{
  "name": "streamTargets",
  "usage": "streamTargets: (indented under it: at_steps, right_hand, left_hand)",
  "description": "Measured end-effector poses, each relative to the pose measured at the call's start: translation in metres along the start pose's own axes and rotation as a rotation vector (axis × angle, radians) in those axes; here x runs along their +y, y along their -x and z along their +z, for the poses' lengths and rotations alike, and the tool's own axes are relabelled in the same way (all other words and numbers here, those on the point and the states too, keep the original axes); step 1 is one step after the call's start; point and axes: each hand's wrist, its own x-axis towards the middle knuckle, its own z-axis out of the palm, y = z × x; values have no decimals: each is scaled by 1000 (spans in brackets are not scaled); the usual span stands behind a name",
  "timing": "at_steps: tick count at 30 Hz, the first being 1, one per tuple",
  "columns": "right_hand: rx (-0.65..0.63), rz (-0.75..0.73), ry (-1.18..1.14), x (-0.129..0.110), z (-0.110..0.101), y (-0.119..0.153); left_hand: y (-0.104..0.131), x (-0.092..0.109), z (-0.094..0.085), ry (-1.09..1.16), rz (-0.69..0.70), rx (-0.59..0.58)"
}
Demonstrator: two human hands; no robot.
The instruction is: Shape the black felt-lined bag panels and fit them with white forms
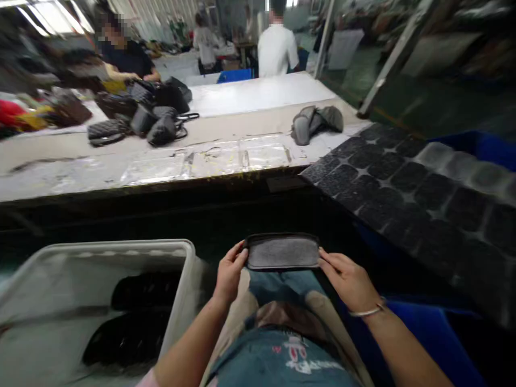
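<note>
"Where's the flat grey panel with the black rim (283, 252)?"
"Lower centre of the frame, left hand (230, 271) pinching one end, right hand (350, 279) the other."
"And the white plastic bin (188, 279)?"
"Lower left."

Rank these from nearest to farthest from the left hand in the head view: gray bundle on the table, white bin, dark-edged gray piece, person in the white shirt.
1. Dark-edged gray piece: in the left hand's fingers.
2. White bin: just left.
3. Gray bundle: ahead, rightward, on the table.
4. Person in the white shirt: beyond the table.
</note>
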Motion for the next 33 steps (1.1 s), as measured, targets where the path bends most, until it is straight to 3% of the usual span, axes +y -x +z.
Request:
streamTargets:
  at_steps: [2,5,7,9,10,12,15,18,21,25,28,33]
  right_hand:
    - [42,165,-139,1,-6,2]
    - [127,290,-161,1,-10,2]
    - [158,283,-38,-3,-9,1]
    - [151,253,109,-9,-7,-2]
    - [143,246,168,-12,-5,-3]
    - [121,262,258,-17,-3,-7]
    - [73,309,339,-22,-3,-11]
    - [19,292,464,-29,-6,-11]
    - [-30,242,672,-39,-8,-11]
    - [-78,215,859,-49,-5,-12]
    - [-34,153,934,-46,0,-11]
    - [100,-72,947,-38,8,-8]
  left_hand:
    - [-4,1,-3,7,-44,-59]
    - [-13,5,-10,-163,-25,-160]
    - [-16,13,-13,-448,176,-111]
    - [-16,26,-9,-759,515,-68]
    - [-15,33,-4,-881,691,-115]
    - [-13,45,14,-1014,962,-435]
    - [-11,52,51,-1101,1124,-945]
    - [-11,46,82,-1149,1186,-1176]
    - [-12,37,98,-1191,1192,-1186]
    - [-12,33,100,-1222,1137,-1153]
    - [-11,31,96,-1218,1106,-1120]
    - [-9,30,93,-1195,1099,-1127]
